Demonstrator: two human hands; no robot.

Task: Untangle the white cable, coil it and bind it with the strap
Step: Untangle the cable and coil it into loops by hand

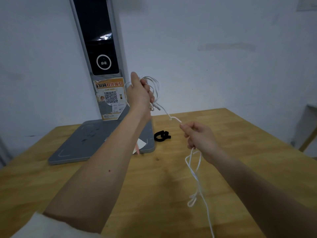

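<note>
My left hand (139,93) is raised above the table's far side and grips a bunch of loops of the white cable (155,86). From that bunch a strand runs down and to the right to my right hand (199,136), which pinches it between thumb and fingers. Below my right hand the rest of the cable hangs in loose, twisted loops and trails off the bottom edge of the frame. The black strap (162,135) lies curled on the wooden table (240,152) between my two hands, touching neither.
A grey flat base (89,143) with a tall upright panel (101,48) bearing an orange QR-code sticker stands at the table's back left. A white paper scrap (141,144) lies on the base's corner. A white wall rises behind the table.
</note>
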